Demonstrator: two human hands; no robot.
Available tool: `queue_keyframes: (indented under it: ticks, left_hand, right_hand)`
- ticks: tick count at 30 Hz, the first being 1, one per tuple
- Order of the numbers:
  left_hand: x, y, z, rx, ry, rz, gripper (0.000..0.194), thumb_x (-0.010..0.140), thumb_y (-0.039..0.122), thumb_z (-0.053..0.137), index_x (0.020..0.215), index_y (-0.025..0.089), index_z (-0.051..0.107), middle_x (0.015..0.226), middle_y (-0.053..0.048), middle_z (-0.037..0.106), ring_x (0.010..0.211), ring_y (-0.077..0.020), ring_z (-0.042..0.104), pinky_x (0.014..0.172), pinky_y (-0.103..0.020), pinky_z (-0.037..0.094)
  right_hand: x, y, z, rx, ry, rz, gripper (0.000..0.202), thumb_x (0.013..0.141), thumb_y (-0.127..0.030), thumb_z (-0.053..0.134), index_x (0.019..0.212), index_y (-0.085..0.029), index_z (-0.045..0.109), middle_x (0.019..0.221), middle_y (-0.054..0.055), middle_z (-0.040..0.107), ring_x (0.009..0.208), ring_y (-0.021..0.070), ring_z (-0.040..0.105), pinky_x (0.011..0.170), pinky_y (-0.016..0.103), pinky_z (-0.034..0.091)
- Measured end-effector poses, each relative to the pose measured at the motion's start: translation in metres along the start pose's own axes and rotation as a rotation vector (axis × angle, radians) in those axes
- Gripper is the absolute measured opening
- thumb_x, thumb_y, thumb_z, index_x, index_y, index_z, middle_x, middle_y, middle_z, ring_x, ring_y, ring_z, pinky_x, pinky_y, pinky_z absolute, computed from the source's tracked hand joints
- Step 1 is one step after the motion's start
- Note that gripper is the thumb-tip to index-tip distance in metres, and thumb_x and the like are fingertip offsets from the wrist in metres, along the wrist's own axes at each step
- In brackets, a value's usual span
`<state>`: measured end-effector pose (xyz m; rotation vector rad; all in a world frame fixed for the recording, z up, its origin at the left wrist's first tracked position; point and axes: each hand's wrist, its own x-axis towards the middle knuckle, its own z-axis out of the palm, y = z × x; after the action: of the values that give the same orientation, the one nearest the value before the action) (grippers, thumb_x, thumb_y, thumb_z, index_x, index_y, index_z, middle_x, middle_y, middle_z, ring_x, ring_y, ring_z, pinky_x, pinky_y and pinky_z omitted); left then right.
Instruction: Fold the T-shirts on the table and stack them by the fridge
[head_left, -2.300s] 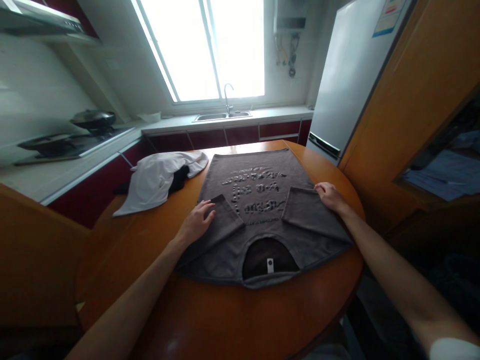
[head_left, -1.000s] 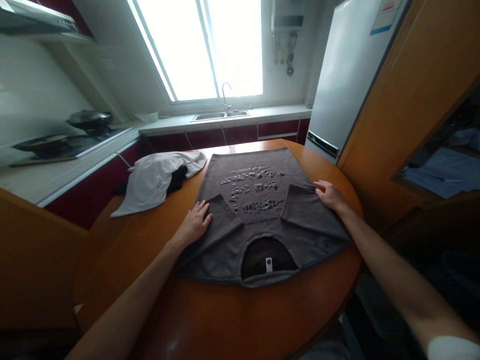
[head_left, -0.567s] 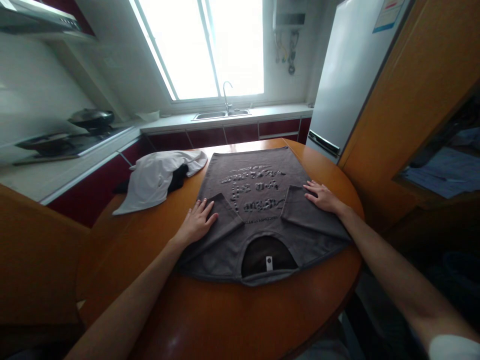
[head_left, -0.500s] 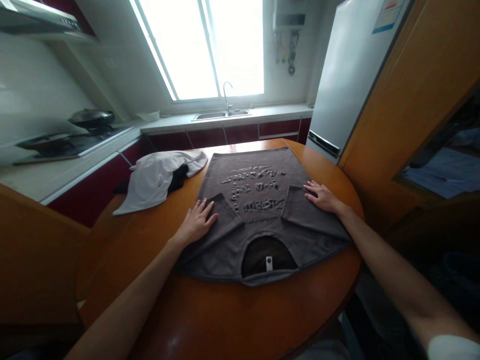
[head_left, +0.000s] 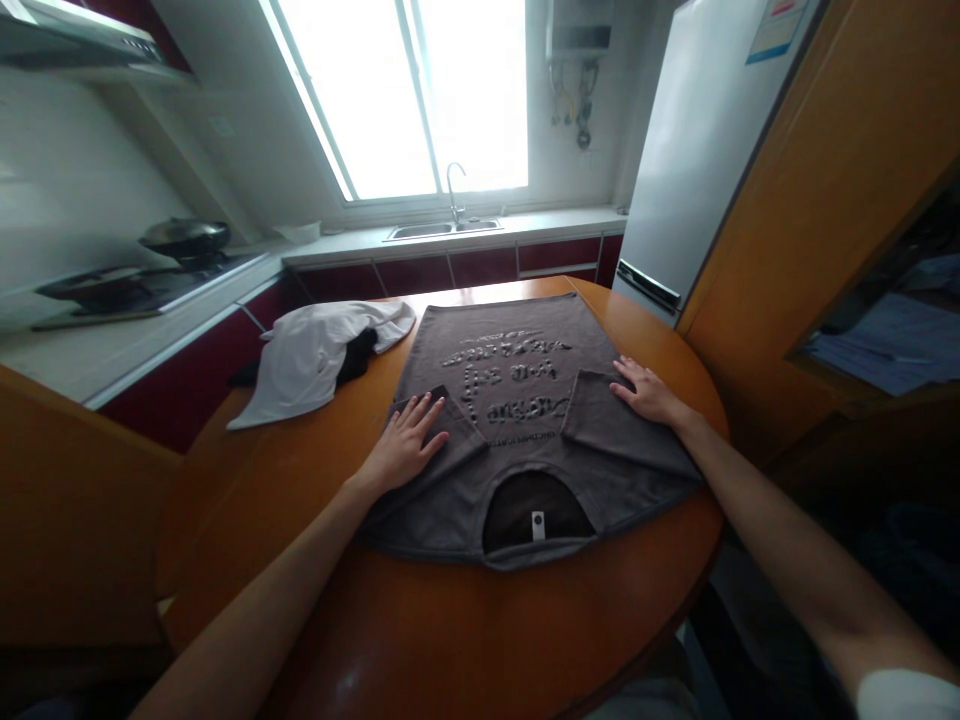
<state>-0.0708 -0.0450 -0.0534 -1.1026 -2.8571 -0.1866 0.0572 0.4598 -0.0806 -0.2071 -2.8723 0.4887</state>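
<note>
A dark grey T-shirt (head_left: 517,460) lies spread on the wooden table, its neckline toward me and its hem at the far side. Both sleeves are folded inward over the chest, beside raised lettering. My left hand (head_left: 405,443) rests flat on the left sleeve, fingers spread. On the outer edge of the right sleeve lies my right hand (head_left: 646,390), palm down with fingers stretched out. Neither hand grips the cloth. A small white label shows inside the collar.
The round wooden table (head_left: 465,630) carries a crumpled white garment (head_left: 300,360) with a black cloth (head_left: 358,357) at its left. Beyond stand a counter with a sink (head_left: 442,230), a stove with pans (head_left: 184,238) and a fridge (head_left: 697,150) at the right.
My left hand has slid slightly to the right over the left sleeve. My right hand has barely moved, and the shirt lies nearly the same.
</note>
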Motion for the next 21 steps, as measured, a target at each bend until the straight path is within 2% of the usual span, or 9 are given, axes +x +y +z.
queue_keyframes:
  ticks: [7,15,21]
  left_hand:
    - [0.0002,0.0019,-0.0027,0.024,-0.062,-0.016,0.066,0.103,0.058,0.029,0.159,0.023,0.035,0.169,-0.008,0.017,0.156,-0.0319,0.011,0.123,-0.055,0.018]
    - [0.0016,-0.0049,0.0042,0.013,-0.020,-0.002,0.067,0.102,0.061,0.030,0.159,0.025,0.036,0.169,-0.006,0.019,0.156,-0.0306,0.012,0.124,-0.053,0.020]
    - [0.0011,-0.0023,0.0023,0.012,-0.049,-0.019,0.067,0.102,0.062,0.028,0.159,0.026,0.035,0.168,-0.007,0.023,0.155,-0.0321,0.017,0.123,-0.053,0.020]
  right_hand:
    - [0.0004,-0.0025,-0.0011,-0.020,-0.039,0.029,0.066,0.100,-0.057,0.035,0.152,-0.018,0.048,0.163,0.014,0.033,0.153,0.0289,0.026,0.124,0.053,0.019]
    - [-0.0001,-0.0036,-0.0026,-0.007,-0.043,0.032,0.066,0.101,-0.056,0.032,0.150,-0.015,0.049,0.163,0.014,0.033,0.152,0.0283,0.028,0.124,0.052,0.020]
    - [-0.0007,-0.0076,-0.0050,-0.062,-0.082,0.046,0.069,0.100,-0.057,0.031,0.155,-0.016,0.042,0.165,0.013,0.029,0.154,0.0272,0.024,0.125,0.051,0.018]
